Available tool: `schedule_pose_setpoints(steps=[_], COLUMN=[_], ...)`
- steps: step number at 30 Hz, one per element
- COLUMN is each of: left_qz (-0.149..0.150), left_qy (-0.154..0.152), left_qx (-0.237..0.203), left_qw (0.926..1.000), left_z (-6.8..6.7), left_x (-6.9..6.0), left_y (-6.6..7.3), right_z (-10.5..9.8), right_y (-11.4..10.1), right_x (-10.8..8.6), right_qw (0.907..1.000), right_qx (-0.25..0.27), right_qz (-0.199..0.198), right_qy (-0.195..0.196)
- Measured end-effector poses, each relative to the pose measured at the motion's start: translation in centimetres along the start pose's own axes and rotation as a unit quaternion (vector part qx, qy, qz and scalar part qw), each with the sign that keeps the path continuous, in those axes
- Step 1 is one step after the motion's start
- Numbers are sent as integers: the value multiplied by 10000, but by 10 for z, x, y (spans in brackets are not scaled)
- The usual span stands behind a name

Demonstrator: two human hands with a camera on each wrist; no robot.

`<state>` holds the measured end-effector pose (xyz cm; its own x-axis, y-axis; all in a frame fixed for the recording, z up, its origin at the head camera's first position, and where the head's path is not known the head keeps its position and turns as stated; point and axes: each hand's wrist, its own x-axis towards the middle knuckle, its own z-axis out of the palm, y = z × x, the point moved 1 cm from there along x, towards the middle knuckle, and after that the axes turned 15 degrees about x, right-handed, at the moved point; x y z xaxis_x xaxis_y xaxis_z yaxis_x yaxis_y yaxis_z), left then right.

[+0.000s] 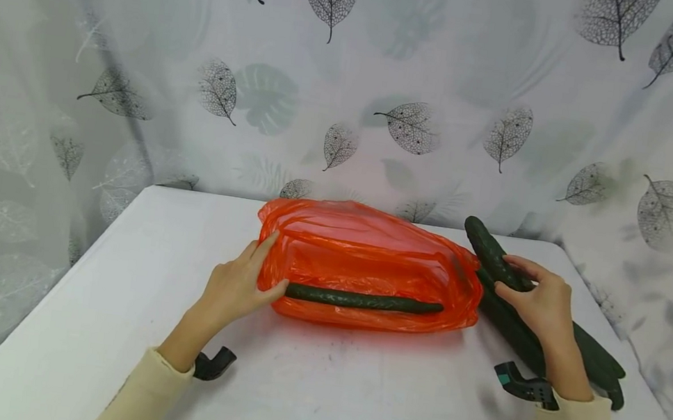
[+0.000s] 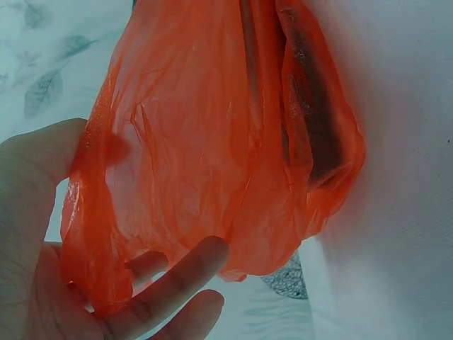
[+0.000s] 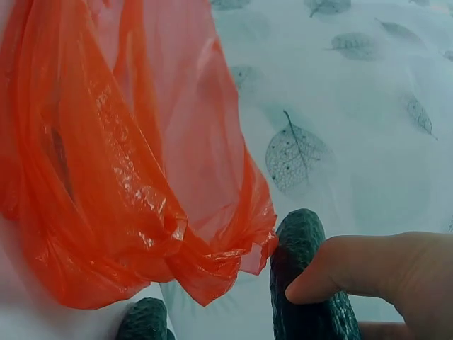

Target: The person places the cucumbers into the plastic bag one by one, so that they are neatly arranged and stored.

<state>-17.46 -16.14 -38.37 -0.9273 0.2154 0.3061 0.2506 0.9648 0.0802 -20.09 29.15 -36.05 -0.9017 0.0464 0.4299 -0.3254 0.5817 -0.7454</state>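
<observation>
An orange-red plastic bag (image 1: 361, 269) lies with its opening facing up, a long dark green cucumber (image 1: 363, 301) in it. At its left end is my left hand (image 1: 232, 288), thumb and fingers spread; in the left wrist view that hand (image 2: 64, 304) has the bag's film (image 2: 184, 127) between thumb and fingers. My right hand (image 1: 542, 302) grips another cucumber (image 1: 486, 246), tilted beside the bag's right end. The right wrist view shows the hand (image 3: 382, 273) with its thumb on this cucumber (image 3: 301, 234), close to the bag's edge (image 3: 241, 248).
More cucumbers (image 1: 505, 322) lie on the white table (image 1: 339, 392) under and beside my right hand, partly hidden by it. Behind the table hangs a pale curtain (image 1: 352, 79) with a leaf print. Each wrist carries a black band or mount.
</observation>
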Motion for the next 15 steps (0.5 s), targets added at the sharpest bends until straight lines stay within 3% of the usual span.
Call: schedule_pose_setpoints(steps=[7, 15], left_qz=[65, 43], left_qy=[130, 84], left_qx=[-3, 6], left_qw=[9999, 10000], left_z=[-2, -3], left_x=[1, -1], left_y=[1, 0], right_z=[0, 5], right_y=[-9, -23], right_x=[-1, -4], right_qw=[9992, 9996], right_qx=[138, 187], right_qz=[-239, -223], right_qy=[285, 2])
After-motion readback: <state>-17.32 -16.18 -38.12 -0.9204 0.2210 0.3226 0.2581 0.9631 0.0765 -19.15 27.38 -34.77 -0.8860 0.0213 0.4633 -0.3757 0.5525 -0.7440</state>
